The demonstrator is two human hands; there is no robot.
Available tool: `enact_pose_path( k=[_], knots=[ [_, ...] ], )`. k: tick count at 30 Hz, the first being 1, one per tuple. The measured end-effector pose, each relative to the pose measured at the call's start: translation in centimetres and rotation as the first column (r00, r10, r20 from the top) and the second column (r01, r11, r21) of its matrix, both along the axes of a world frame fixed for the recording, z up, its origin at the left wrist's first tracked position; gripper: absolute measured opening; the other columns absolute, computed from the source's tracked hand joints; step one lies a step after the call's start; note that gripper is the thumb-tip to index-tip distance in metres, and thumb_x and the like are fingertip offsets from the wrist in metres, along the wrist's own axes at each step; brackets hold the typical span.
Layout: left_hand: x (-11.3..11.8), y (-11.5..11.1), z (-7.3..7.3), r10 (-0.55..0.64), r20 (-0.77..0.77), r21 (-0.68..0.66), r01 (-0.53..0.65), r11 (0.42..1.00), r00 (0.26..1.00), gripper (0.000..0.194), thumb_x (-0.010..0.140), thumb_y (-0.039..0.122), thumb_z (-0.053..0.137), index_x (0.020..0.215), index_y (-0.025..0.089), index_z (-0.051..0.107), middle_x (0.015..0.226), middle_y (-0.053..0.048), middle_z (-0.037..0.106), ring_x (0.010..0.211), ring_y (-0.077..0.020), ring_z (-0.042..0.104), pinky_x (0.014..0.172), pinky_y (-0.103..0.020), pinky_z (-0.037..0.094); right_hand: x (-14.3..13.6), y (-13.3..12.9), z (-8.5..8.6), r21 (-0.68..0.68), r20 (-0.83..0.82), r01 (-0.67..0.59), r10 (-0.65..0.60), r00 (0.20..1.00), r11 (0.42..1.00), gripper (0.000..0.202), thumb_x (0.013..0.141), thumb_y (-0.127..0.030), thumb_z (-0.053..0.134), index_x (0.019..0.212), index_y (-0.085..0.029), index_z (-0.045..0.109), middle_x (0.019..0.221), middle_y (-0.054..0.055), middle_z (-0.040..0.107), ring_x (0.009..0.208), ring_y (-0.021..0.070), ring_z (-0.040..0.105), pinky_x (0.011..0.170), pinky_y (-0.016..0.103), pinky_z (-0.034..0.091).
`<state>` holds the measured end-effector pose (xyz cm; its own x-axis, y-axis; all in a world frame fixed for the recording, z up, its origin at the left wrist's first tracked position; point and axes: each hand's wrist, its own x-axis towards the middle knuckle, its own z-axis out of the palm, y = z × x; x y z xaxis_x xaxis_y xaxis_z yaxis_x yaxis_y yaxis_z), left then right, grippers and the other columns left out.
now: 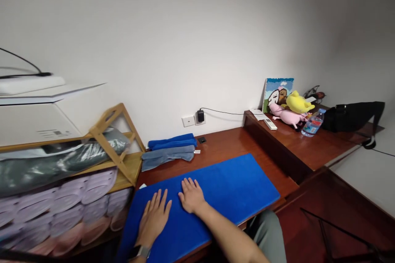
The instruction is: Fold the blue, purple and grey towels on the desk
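A blue towel (234, 185) lies spread flat over the wooden desk, its left end hanging over the edge. Both hands rest on it. Toward its left end my left hand (154, 215) lies palm down with the fingers spread and a watch on the wrist. My right hand (191, 195) is flat on the cloth near the middle, fingers stretched out. Neither hand grips anything. Behind the cloth, against the wall, sit a folded blue towel (173, 141) and a folded grey-blue towel (168, 156) with a white tag.
At left stands a wooden rack (123, 172) with lilac and pink slippers (68, 197). On the raised right surface are a water bottle (313, 123), a pink plush toy (286, 116), a yellow plush toy (298, 102), a remote (270, 124) and a black bag (352, 117). A charger (200, 115) is plugged in.
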<state>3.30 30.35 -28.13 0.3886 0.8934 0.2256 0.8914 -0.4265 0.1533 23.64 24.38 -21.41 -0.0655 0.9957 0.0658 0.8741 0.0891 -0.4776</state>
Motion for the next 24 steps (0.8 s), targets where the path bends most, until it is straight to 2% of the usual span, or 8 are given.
enact_pose_path(
  k=[2,5,10,14,17,19,21,24],
  knots=[
    [-2.3,0.7,-1.2,0.019,0.024,0.013,-0.019,1.0,1.0,0.078,0.099,0.056,0.034,0.164,0.013,0.045,0.169,-0.019,0.047,0.159,-0.0361,0.041,0.129,-0.059,0.031,4.3,0.2,-0.4,-0.051,0.053,0.063,-0.061,0.997,0.997,0.067,0.113,-0.05,0.028,0.171,-0.015,0.031,0.176,0.009,0.028,0.166,0.0242,0.018,0.136,0.05,0.012],
    [-4.3,1.1,-2.2,0.016,0.059,0.026,-0.017,1.0,0.998,0.081,0.098,0.062,0.033,0.166,0.018,0.042,0.168,-0.017,0.048,0.161,-0.0369,0.036,0.128,-0.061,0.032,13.5,-0.9,-0.9,-0.086,0.127,0.251,-0.239,0.963,0.964,0.068,0.113,-0.05,0.024,0.172,-0.017,0.028,0.178,0.007,0.023,0.167,0.023,0.015,0.136,0.046,0.008],
    [-4.5,0.6,-2.3,-0.008,0.053,0.039,0.006,0.999,0.999,0.081,0.098,0.064,0.031,0.162,0.017,0.048,0.168,-0.018,0.049,0.162,-0.039,0.032,0.127,-0.063,0.033,28.9,-5.1,-0.8,-0.169,0.294,0.603,-0.544,0.786,0.78,0.069,0.113,-0.046,0.019,0.174,-0.013,0.019,0.18,0.007,0.016,0.168,0.022,0.01,0.135,0.043,0.006],
    [-4.5,0.9,-1.8,-0.05,0.022,0.026,0.05,0.998,0.998,0.079,0.098,0.064,0.032,0.157,0.019,0.056,0.166,-0.018,0.051,0.163,-0.039,0.031,0.127,-0.063,0.033,35.0,-7.6,-0.3,-0.206,0.304,0.623,-0.556,0.774,0.755,0.068,0.113,-0.046,0.017,0.174,-0.015,0.017,0.18,0.003,0.015,0.167,0.0178,0.011,0.135,0.038,0.006],
    [-4.4,1.3,-0.7,0.005,0.013,-0.039,-0.005,0.999,1.0,0.079,0.099,0.062,0.03,0.157,0.014,0.055,0.164,-0.02,0.053,0.159,-0.0382,0.039,0.125,-0.061,0.037,34.7,-7.9,0.2,-0.192,0.297,0.624,-0.561,0.773,0.758,0.068,0.113,-0.043,0.018,0.173,-0.011,0.019,0.18,0.005,0.016,0.167,0.0195,0.011,0.135,0.039,0.004],
    [-4.4,0.9,0.3,0.035,0.014,-0.077,-0.034,0.996,0.999,0.079,0.1,0.059,0.027,0.158,0.012,0.053,0.163,-0.019,0.054,0.156,-0.0356,0.044,0.125,-0.057,0.039,31.9,-7.5,0.8,-0.125,0.291,0.622,-0.571,0.768,0.773,0.068,0.113,-0.038,0.019,0.172,-0.006,0.023,0.18,0.009,0.018,0.168,0.0226,0.01,0.135,0.042,0.002],
    [-4.5,-0.4,1.2,-0.026,0.017,-0.054,0.027,0.998,1.0,0.076,0.102,0.056,0.025,0.158,0.013,0.053,0.166,-0.016,0.051,0.157,-0.032,0.044,0.128,-0.053,0.037,26.7,-7.2,1.4,-0.023,0.254,0.57,-0.547,0.798,0.821,0.066,0.11,-0.032,0.024,0.17,-0.004,0.031,0.178,0.011,0.023,0.167,0.0248,0.012,0.136,0.043,0.003],
    [-5.8,-3.5,1.3,-0.16,-0.003,0.061,0.16,0.985,0.987,0.068,0.104,0.052,0.026,0.158,0.021,0.055,0.17,-0.008,0.048,0.159,-0.0273,0.04,0.132,-0.049,0.032,14.9,-7.3,1.6,0.058,0.118,0.349,-0.354,0.928,0.935,0.066,0.105,-0.028,0.035,0.169,-0.011,0.038,0.176,0.01,0.031,0.166,0.0269,0.021,0.136,0.046,0.012]
  ],
)
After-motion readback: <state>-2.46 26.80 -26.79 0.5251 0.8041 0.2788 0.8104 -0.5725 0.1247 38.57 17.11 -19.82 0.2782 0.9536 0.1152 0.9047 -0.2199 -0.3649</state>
